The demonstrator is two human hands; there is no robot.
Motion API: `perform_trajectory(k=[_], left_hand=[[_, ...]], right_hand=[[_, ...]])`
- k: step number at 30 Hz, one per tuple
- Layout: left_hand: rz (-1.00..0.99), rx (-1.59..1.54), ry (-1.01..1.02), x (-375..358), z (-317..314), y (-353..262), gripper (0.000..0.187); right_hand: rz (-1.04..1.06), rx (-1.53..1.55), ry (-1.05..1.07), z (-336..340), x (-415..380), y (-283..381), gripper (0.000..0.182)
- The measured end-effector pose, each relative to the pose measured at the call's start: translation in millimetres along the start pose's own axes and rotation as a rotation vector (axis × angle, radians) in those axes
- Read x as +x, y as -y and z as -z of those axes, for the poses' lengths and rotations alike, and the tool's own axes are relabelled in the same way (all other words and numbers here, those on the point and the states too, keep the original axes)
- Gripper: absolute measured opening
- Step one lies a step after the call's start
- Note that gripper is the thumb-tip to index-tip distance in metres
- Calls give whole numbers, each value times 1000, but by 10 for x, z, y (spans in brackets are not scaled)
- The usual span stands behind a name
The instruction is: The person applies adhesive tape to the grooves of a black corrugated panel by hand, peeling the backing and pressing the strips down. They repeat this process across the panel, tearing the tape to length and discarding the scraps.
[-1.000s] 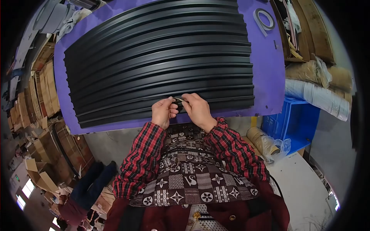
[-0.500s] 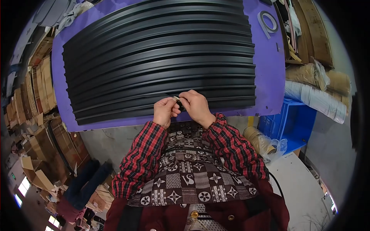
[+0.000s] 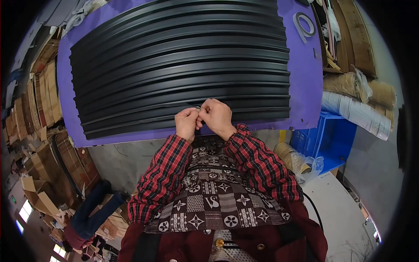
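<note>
Cardboard (image 3: 41, 98) stacked far left, no readable writing anywhere. Black ribbed strips (image 3: 179, 61) lie side by side on purple table (image 3: 303, 87). Left hand (image 3: 187, 123) and right hand (image 3: 217, 115), touching, pinch a small strip end (image 3: 197, 107) at the near edge. Blue bin (image 3: 331, 139) right.

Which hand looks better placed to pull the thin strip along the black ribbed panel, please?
Probably the right hand: it lies further over the black ribbed panel, fingers curled at the thin strip. The left hand, fisted beside it, seems to steady the end.
</note>
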State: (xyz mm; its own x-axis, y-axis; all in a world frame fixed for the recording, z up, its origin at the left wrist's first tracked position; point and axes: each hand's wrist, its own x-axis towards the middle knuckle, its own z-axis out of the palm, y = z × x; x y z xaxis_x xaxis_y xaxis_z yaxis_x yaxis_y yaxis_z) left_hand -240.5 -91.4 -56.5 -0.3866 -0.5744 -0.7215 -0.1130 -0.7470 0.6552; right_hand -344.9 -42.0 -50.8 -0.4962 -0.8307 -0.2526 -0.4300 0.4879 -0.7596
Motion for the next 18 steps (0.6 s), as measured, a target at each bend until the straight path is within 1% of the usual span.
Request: perform_trajectory(k=[2, 3, 5, 6, 8, 9, 11, 12, 13, 14, 15, 17, 18], left_hand=[[6, -15, -12, -2, -12, -10, 16], [7, -15, -9, -4, -9, -2, 16], [7, -32, -9, -4, -14, 3, 16], [7, -31, -6, -4, -16, -4, 16], [35, -23, -14, -1, -3, -19, 17], [34, -22, -13, 15, 27, -1, 17], [34, -181, 170, 65, 120, 43, 13], [33, -178, 175, 56, 143, 19, 13], [74, -311, 247, 30, 172, -13, 13], [116, -443, 321, -3, 187, -39, 21], [160, -577, 398, -32, 195, -58, 32], [163, -639, 444, -83, 227, -81, 34], [157, -646, 431, -113, 222, -113, 38]], right_hand=[[-84, 33, -57, -27, -1, 10, 9], [-85, 32, -59, -35, 0, 33, 9], [-204, 68, -55, -23, 17, 90, 8], [-204, 67, -57, -40, 18, 74, 8], [-196, 278, -185, -126, 12, -24, 6], [-196, 278, -186, -160, 21, -108, 6], [-151, 858, -281, -158, 46, -288, 4], [-129, 902, -373, 18, 38, -202, 6], [-212, 920, -423, 232, 23, -130, 5], [-294, 936, -474, 456, -1, -114, 5], [-251, 989, -531, 657, -36, -170, 5], [-197, 1051, -647, 1084, -103, -298, 5], [-188, 1060, -704, 1307, -144, -351, 5]])
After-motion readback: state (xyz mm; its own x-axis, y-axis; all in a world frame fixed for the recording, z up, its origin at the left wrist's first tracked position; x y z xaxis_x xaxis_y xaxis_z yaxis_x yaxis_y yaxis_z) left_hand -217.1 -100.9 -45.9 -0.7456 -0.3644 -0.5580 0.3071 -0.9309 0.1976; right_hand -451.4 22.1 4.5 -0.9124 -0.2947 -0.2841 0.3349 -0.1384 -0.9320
